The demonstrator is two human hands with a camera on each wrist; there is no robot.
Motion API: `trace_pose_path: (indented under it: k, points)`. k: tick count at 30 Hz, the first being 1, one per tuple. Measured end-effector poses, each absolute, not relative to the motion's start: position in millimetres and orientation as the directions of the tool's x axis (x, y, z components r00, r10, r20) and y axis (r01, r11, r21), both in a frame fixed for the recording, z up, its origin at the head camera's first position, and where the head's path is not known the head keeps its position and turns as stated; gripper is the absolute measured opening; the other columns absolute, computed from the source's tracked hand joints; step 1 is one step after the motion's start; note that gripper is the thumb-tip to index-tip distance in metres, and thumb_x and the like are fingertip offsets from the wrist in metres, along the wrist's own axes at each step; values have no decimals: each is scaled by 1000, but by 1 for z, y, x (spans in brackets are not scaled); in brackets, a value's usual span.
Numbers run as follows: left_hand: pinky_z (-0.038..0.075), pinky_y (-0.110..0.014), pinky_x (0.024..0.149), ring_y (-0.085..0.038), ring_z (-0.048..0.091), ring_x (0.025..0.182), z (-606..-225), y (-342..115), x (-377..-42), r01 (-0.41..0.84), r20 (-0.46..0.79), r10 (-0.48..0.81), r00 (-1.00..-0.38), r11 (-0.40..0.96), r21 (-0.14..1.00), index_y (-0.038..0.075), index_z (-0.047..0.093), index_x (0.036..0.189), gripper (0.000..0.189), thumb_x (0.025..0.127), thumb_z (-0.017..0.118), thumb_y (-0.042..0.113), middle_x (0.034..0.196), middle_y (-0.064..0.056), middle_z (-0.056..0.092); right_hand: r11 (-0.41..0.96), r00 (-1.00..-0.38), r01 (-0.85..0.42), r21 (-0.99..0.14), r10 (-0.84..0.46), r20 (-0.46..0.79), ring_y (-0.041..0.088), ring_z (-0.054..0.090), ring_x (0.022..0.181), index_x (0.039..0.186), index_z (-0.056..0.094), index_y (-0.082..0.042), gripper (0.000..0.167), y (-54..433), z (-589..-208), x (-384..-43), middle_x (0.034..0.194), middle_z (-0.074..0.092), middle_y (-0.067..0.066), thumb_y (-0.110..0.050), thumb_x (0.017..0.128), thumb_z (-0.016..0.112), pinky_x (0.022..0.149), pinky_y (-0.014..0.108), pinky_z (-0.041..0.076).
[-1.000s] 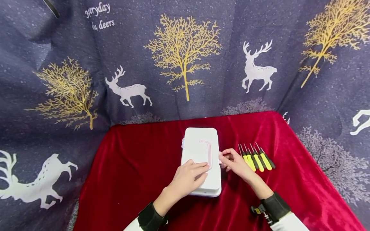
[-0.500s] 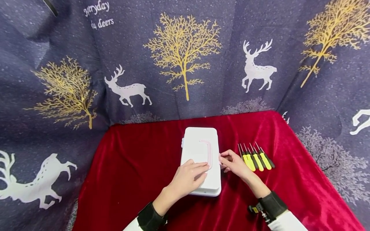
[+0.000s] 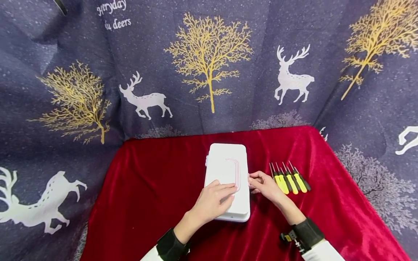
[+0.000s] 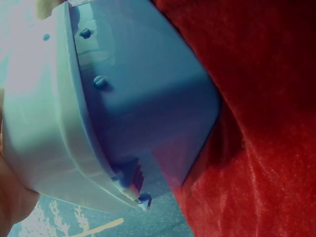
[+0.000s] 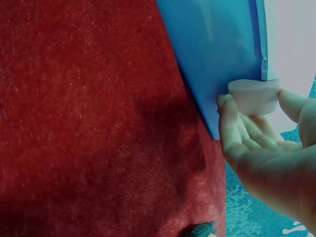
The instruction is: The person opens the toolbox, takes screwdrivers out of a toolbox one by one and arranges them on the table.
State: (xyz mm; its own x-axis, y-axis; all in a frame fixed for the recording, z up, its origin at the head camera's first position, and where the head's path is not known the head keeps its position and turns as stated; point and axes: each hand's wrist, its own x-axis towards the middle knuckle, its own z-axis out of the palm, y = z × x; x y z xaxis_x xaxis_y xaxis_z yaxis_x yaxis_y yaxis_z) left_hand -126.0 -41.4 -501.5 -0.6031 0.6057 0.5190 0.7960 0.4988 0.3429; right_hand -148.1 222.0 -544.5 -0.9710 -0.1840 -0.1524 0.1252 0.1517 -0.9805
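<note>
A white-lidded plastic box (image 3: 225, 152) with a bluish base lies lengthwise on red cloth. My left hand (image 3: 210, 199) rests on its lid, fingers extended to a pink-edged bent shape (image 3: 237, 170), perhaps a handle. At the box's right side, my right hand (image 3: 266, 185) pinches a pale latch (image 5: 254, 96); up close in the right wrist view, the thumb is on its upper end and the fingers curl beneath it. Another latch (image 3: 207, 161) sits on the left side. From the left wrist, the bluish side wall (image 4: 148, 64) shows.
Several yellow-and-black screwdrivers (image 3: 290, 181) lie in a row right of the right hand, shafts pointing away. Red velvet cloth (image 3: 147, 192) covers the table. A dark curtain (image 3: 143, 54) printed with deer and trees hangs behind and at both sides.
The right hand has shifted very slightly at the latch, its fingers closer to the box side. The left hand and the box stay in place.
</note>
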Motion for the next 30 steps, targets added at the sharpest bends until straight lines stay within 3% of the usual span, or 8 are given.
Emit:
trace_pose_path:
  k: [6,11,14,17,20,23,27,30]
  points:
    - [41,-17,69,-11,57,81,-501,-43,-128,796,508,614,-604,494,350,17,80,120,26,95,75,20,123,2,75,139,-962,139,-980,-218,-167,14,73,90,134,47,16,43,225,-543,-152,115,72,26,-14,107,60,78,34,61]
    - [52,-19,76,-9,63,91,-501,-58,-134,730,479,590,-650,309,610,12,79,117,20,98,73,14,115,2,76,231,-961,105,-967,-226,-158,19,72,91,128,55,13,38,234,-540,-161,107,73,19,-17,105,63,76,32,60]
    - [56,-22,71,-9,63,86,-504,-75,-136,645,500,497,-709,170,745,10,77,112,16,97,73,5,107,-2,74,269,-969,88,-959,-201,-146,21,71,91,126,58,11,36,238,-535,-173,107,72,21,-18,105,64,75,31,59]
    - [55,-23,68,-11,62,82,-511,-92,-135,581,504,368,-782,136,802,8,74,108,16,93,75,0,99,-6,71,275,-976,77,-958,-176,-129,23,72,91,128,57,11,39,239,-527,-190,113,70,28,-21,106,62,75,30,59]
    - [53,-23,65,-12,62,81,-519,-108,-133,445,392,285,-875,154,882,6,69,108,19,92,79,4,93,-7,67,296,-980,65,-953,-160,-116,27,71,94,132,55,11,43,237,-518,-208,121,65,33,-24,108,59,76,30,59]
    - [57,-29,62,-15,65,76,-526,-123,-130,261,198,290,-936,195,946,6,65,108,24,92,81,13,90,-6,66,331,-981,50,-942,-159,-108,32,71,97,138,52,10,48,233,-513,-226,130,61,35,-29,109,56,75,29,58]
    - [61,-40,61,-22,70,68,-536,-139,-127,60,-33,371,-928,234,970,5,64,106,24,95,78,21,86,-9,72,384,-979,68,-921,-150,-135,28,69,95,144,50,4,59,228,-512,-247,135,59,27,-43,109,53,76,29,56]
    - [62,-42,63,-25,74,69,-545,-146,-123,-42,-132,443,-887,207,977,-2,63,104,25,100,73,21,86,-16,75,392,-970,100,-915,-167,-178,20,65,90,144,52,1,64,224,-515,-259,125,63,19,-51,107,52,76,28,55]
